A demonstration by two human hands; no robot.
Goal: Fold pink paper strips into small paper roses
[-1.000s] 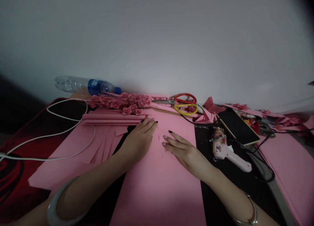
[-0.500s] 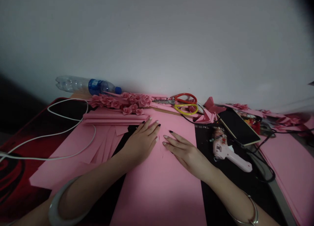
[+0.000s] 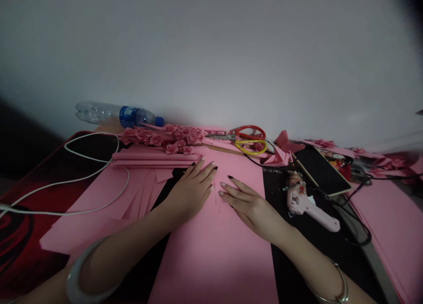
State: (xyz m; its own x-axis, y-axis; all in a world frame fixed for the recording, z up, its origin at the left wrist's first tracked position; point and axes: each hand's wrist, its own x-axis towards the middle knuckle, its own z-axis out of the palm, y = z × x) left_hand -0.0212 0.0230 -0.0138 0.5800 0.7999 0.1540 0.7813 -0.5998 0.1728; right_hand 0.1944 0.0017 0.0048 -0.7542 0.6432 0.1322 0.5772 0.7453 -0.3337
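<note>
My left hand (image 3: pixel 193 190) lies flat on a pink paper sheet (image 3: pixel 214 255), holding nothing, with its fingers apart. My right hand (image 3: pixel 249 205) rests on the same sheet, fingers spread and pointing toward my left hand. Between the fingertips, short slits (image 3: pixel 216 199) show in the paper. Beyond my left hand lie several rolled or folded pink paper strips (image 3: pixel 152 159). Pink paper fringe (image 3: pixel 112 198) spreads out to the left. A wide bangle (image 3: pixel 86 273) circles my left forearm, and a thin metal bangle (image 3: pixel 337 286) circles my right.
Pink paper roses (image 3: pixel 161 139), a plastic water bottle (image 3: pixel 115 115) and scissors (image 3: pixel 249 139) lie along the wall. To the right are a pink glue gun (image 3: pixel 307 212), a phone (image 3: pixel 322 169) and more pink sheets (image 3: pixel 386 233). A white cable (image 3: pixel 86 180) crosses a red-black mat (image 3: pixel 29 246).
My left hand has shifted slightly toward my right hand, with its fingers spread a little wider. My right hand has barely moved.
</note>
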